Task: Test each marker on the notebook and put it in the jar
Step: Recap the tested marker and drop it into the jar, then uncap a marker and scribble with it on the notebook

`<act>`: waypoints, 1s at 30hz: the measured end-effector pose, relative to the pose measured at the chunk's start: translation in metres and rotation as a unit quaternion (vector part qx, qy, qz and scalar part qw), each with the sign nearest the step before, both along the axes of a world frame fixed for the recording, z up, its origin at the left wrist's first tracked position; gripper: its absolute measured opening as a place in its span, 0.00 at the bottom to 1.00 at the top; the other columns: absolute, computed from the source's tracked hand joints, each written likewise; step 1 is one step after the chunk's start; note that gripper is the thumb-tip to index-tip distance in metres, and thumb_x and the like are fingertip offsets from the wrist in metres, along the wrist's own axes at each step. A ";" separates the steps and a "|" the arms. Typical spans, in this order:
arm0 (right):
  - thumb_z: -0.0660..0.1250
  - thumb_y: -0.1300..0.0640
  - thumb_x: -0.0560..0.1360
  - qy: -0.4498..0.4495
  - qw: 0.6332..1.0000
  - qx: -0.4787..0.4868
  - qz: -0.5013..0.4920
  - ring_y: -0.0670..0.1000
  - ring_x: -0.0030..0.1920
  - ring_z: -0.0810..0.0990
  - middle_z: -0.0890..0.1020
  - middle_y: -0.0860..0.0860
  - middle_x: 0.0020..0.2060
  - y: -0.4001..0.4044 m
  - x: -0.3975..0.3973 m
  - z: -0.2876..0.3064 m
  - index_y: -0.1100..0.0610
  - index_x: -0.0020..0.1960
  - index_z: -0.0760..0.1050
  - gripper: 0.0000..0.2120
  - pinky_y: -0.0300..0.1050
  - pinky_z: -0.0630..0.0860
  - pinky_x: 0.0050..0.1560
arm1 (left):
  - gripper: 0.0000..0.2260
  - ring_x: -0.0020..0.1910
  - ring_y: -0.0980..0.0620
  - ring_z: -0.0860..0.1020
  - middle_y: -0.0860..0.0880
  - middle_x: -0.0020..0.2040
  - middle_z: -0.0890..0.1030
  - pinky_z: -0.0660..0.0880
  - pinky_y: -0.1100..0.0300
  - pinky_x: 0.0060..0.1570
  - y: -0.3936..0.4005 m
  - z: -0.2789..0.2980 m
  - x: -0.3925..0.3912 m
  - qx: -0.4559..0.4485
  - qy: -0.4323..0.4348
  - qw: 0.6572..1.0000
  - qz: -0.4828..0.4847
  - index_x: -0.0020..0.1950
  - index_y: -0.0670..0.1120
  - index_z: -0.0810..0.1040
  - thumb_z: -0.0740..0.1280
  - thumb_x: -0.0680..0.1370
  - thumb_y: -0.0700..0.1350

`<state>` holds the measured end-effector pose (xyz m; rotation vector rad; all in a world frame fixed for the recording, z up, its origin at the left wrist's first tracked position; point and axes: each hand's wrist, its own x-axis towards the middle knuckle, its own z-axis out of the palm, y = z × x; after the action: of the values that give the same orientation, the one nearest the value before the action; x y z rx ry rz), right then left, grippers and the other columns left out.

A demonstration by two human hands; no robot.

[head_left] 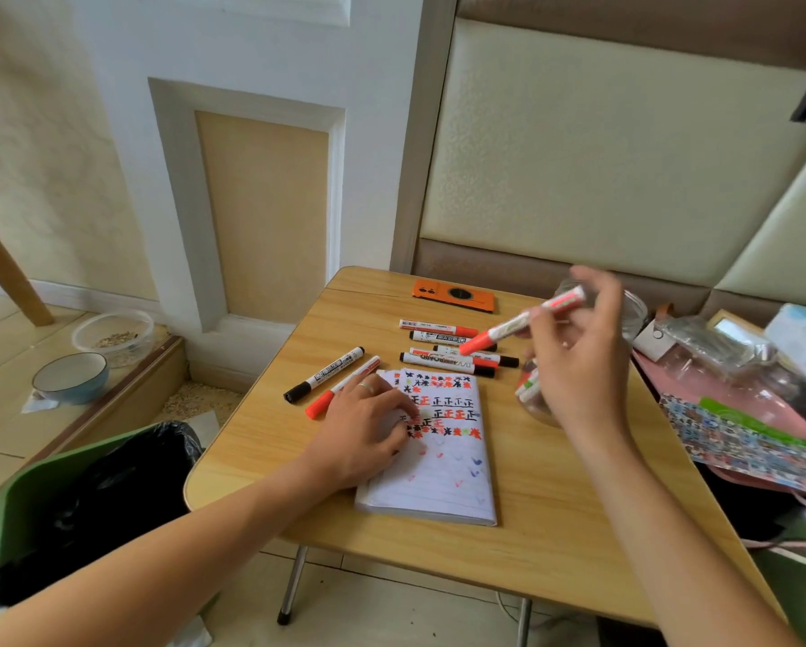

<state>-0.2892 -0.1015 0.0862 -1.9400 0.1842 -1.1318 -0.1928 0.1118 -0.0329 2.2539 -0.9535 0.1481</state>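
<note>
Your right hand (578, 347) fingers pinch the red marker (522, 322), long axis tilted, capped end down-left; the jar (634, 315) sits just behind. Left hand (368, 427) lies flat on the notebook (443, 478).

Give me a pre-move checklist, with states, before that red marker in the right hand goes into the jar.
1. Grip: right hand holds the red marker in its fingers: ok.
2. Cap on the held marker: red cap at its lower end: ok.
3. Jar mouth free: hidden behind the right hand: cannot tell.
4. Notebook steadied: left hand rests on it: ok.
5. This marker's test mark: the page carries many red marks, which is its own: cannot tell.
6. Markers left on the table: several, so task finished: not ok.
</note>
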 end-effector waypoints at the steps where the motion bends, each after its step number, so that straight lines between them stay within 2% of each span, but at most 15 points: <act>1: 0.66 0.59 0.80 -0.031 0.998 -0.038 -0.028 0.52 0.38 0.85 0.85 0.50 0.42 -0.007 -0.001 0.013 0.51 0.68 0.68 0.18 0.52 0.83 0.42 | 0.15 0.64 0.56 0.69 0.58 0.57 0.74 0.68 0.51 0.66 0.000 0.000 0.000 -0.003 -0.003 1.000 0.008 0.56 0.61 0.81 0.58 0.75 0.58; 3: 0.64 0.60 0.81 -0.080 0.987 -0.103 -0.091 0.48 0.37 0.82 0.82 0.48 0.39 -0.023 -0.003 0.040 0.54 0.69 0.68 0.17 0.35 0.76 0.42 | 0.15 0.63 0.57 0.69 0.58 0.58 0.74 0.69 0.52 0.66 0.000 -0.001 -0.002 -0.001 -0.007 1.000 0.015 0.54 0.61 0.80 0.57 0.75 0.59; 4: 0.63 0.60 0.81 -0.096 0.980 -0.128 -0.121 0.46 0.37 0.80 0.80 0.48 0.39 -0.031 -0.003 0.052 0.56 0.69 0.69 0.16 0.30 0.72 0.42 | 0.15 0.63 0.56 0.70 0.58 0.59 0.74 0.69 0.52 0.66 0.000 -0.001 -0.002 0.004 -0.009 1.000 0.014 0.54 0.61 0.80 0.57 0.75 0.59; 5: 0.62 0.60 0.81 -0.108 0.972 -0.147 -0.145 0.47 0.38 0.78 0.80 0.50 0.40 -0.040 -0.003 0.063 0.58 0.69 0.69 0.16 0.30 0.71 0.42 | 0.14 0.63 0.56 0.70 0.59 0.59 0.74 0.69 0.52 0.67 0.000 -0.001 -0.003 0.009 -0.011 1.000 0.012 0.54 0.61 0.79 0.57 0.74 0.59; 7: 0.60 0.59 0.82 -0.118 0.962 -0.172 -0.174 0.52 0.42 0.79 0.80 0.54 0.44 -0.057 0.001 0.075 0.58 0.69 0.69 0.16 0.41 0.76 0.45 | 0.13 0.63 0.57 0.70 0.59 0.60 0.74 0.69 0.52 0.67 0.000 0.000 -0.003 0.015 -0.011 1.000 0.010 0.54 0.61 0.78 0.58 0.75 0.58; 8: 0.59 0.59 0.82 -0.112 0.961 -0.180 -0.180 0.55 0.43 0.79 0.80 0.55 0.46 -0.064 0.004 0.078 0.57 0.69 0.69 0.16 0.49 0.76 0.46 | 0.13 0.62 0.57 0.70 0.60 0.60 0.74 0.69 0.53 0.66 0.000 0.000 -0.003 0.016 -0.011 1.000 0.010 0.54 0.61 0.78 0.58 0.75 0.58; 9: 0.59 0.59 0.81 -0.095 0.961 -0.184 -0.181 0.57 0.44 0.79 0.80 0.56 0.46 -0.070 0.007 0.077 0.56 0.68 0.69 0.16 0.52 0.76 0.45 | 0.12 0.62 0.57 0.70 0.60 0.60 0.74 0.69 0.53 0.66 0.000 0.000 -0.003 0.015 -0.012 1.000 0.011 0.54 0.61 0.78 0.58 0.75 0.57; 13: 0.63 0.60 0.79 0.061 0.965 -0.183 -0.179 0.64 0.44 0.80 0.82 0.60 0.43 -0.081 0.020 0.063 0.55 0.64 0.70 0.14 0.52 0.74 0.42 | 0.12 0.62 0.58 0.71 0.61 0.59 0.75 0.70 0.53 0.66 0.000 -0.001 -0.002 0.017 -0.005 1.000 0.017 0.52 0.61 0.78 0.58 0.74 0.58; 17: 0.62 0.51 0.83 0.254 0.929 -0.238 -0.128 0.58 0.38 0.76 0.80 0.55 0.39 -0.079 0.022 0.046 0.54 0.55 0.74 0.07 0.46 0.68 0.34 | 0.13 0.61 0.59 0.71 0.61 0.59 0.75 0.70 0.55 0.66 -0.001 0.000 -0.002 0.027 -0.006 0.999 0.018 0.52 0.61 0.77 0.57 0.73 0.59; 19: 0.60 0.45 0.83 0.309 0.901 -0.281 -0.120 0.58 0.40 0.78 0.79 0.51 0.35 -0.078 0.020 0.039 0.54 0.43 0.75 0.16 0.47 0.69 0.37 | 0.09 0.62 0.59 0.71 0.60 0.60 0.75 0.69 0.56 0.67 -0.001 -0.001 -0.002 0.032 -0.005 0.999 0.017 0.53 0.60 0.77 0.61 0.75 0.57; 21: 0.59 0.43 0.83 0.339 0.871 -0.330 -0.134 0.60 0.42 0.79 0.76 0.50 0.32 -0.076 0.019 0.036 0.54 0.37 0.71 0.20 0.48 0.71 0.38 | 0.08 0.61 0.58 0.71 0.60 0.60 0.75 0.69 0.56 0.66 -0.001 -0.001 -0.001 0.031 -0.005 0.999 0.016 0.53 0.60 0.77 0.63 0.76 0.55; 24: 0.59 0.43 0.83 0.351 0.853 -0.357 -0.150 0.60 0.43 0.80 0.75 0.51 0.33 -0.074 0.020 0.034 0.53 0.37 0.68 0.20 0.51 0.77 0.41 | 0.08 0.61 0.58 0.71 0.59 0.60 0.75 0.70 0.55 0.66 -0.001 -0.002 0.000 0.031 -0.005 0.999 0.017 0.54 0.60 0.77 0.63 0.76 0.55; 27: 0.59 0.43 0.83 0.372 0.849 -0.344 -0.151 0.61 0.47 0.81 0.78 0.54 0.38 -0.072 0.023 0.038 0.54 0.39 0.69 0.19 0.50 0.73 0.42 | 0.09 0.61 0.57 0.71 0.59 0.59 0.75 0.70 0.54 0.65 -0.001 -0.001 -0.001 0.022 -0.007 1.000 0.016 0.53 0.60 0.77 0.62 0.75 0.55; 29: 0.61 0.42 0.82 0.358 0.857 -0.333 -0.162 0.60 0.50 0.81 0.80 0.54 0.47 -0.069 0.026 0.040 0.56 0.49 0.75 0.17 0.49 0.75 0.44 | 0.11 0.61 0.56 0.71 0.59 0.59 0.75 0.70 0.53 0.65 -0.001 0.000 -0.002 0.020 -0.006 1.000 0.014 0.53 0.60 0.77 0.59 0.74 0.56; 30: 0.62 0.43 0.82 0.320 0.865 -0.343 -0.179 0.59 0.51 0.80 0.80 0.55 0.50 -0.065 0.027 0.040 0.57 0.55 0.76 0.17 0.49 0.75 0.46 | 0.12 0.61 0.56 0.71 0.59 0.59 0.75 0.70 0.53 0.65 -0.001 0.000 -0.002 0.019 -0.005 1.000 0.014 0.53 0.59 0.77 0.58 0.74 0.57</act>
<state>-0.2620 -0.1668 0.1260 -2.9906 0.5802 -0.7703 -0.1950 0.1107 -0.0329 2.3039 -0.9372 0.1543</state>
